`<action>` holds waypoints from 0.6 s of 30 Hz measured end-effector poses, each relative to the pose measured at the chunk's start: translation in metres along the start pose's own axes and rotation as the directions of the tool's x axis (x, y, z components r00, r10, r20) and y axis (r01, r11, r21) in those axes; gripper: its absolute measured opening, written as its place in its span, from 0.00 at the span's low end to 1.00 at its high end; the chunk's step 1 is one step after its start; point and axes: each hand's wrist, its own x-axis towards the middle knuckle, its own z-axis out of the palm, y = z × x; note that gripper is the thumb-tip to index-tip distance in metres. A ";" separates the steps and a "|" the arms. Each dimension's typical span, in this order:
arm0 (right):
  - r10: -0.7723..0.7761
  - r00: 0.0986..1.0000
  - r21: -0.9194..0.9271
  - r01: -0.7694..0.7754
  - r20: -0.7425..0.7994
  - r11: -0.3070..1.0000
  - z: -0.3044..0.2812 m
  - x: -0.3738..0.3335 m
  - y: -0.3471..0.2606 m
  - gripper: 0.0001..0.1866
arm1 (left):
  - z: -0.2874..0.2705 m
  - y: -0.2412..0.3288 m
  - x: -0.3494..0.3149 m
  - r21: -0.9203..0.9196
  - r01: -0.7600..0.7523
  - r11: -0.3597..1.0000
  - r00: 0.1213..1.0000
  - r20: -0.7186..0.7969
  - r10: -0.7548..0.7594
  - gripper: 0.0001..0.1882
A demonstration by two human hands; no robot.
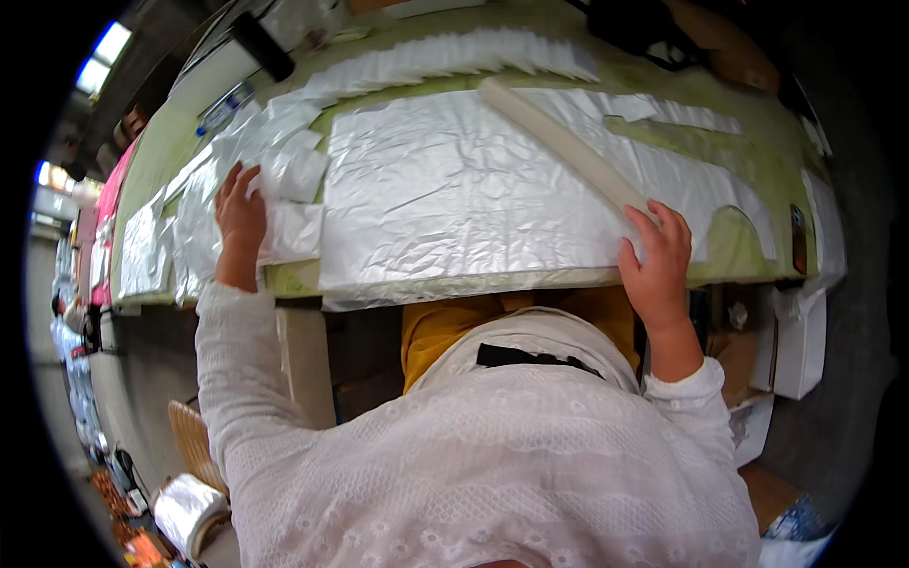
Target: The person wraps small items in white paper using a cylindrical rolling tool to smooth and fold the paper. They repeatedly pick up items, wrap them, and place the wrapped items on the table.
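Note:
A stack of thin, crinkled white plastic sheets or bags lies flat on the green-covered table in front of me. Across its right part a long, flat, pale strip rests at a slant. My right hand is at the strip's near end, thumb and fingers apart; whether the fingertips touch the strip I cannot tell. Over on the left, my left hand is raised at a loose pile of white plastic bags, its fingers spread and nothing visible in them.
Overlapping white bags form a row at the back. A black cylinder and a clear bottle stand or lie at the far left. A phone-like dark object lies by the right edge. White boxes are below the table.

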 end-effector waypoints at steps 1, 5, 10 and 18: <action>0.048 0.998 -0.109 -0.044 0.031 0.993 -0.004 0.001 0.017 0.23 | -0.008 0.011 -0.004 -0.055 -0.107 0.993 0.992 -0.065 0.104 0.23; 0.204 0.947 0.130 -0.241 0.248 0.962 -0.021 -0.006 0.022 0.27 | -0.029 0.101 -0.018 -0.427 -0.155 0.891 0.985 0.000 0.172 0.21; 0.335 0.844 0.288 -0.473 0.418 0.833 -0.025 -0.031 -0.024 0.31 | -0.054 0.261 -0.063 -0.775 -0.184 0.605 0.899 0.117 0.423 0.20; 0.269 0.767 0.511 -0.603 0.582 0.613 -0.021 -0.062 -0.025 0.40 | -0.012 0.421 -0.122 -0.785 -0.434 0.442 0.637 0.079 0.767 0.29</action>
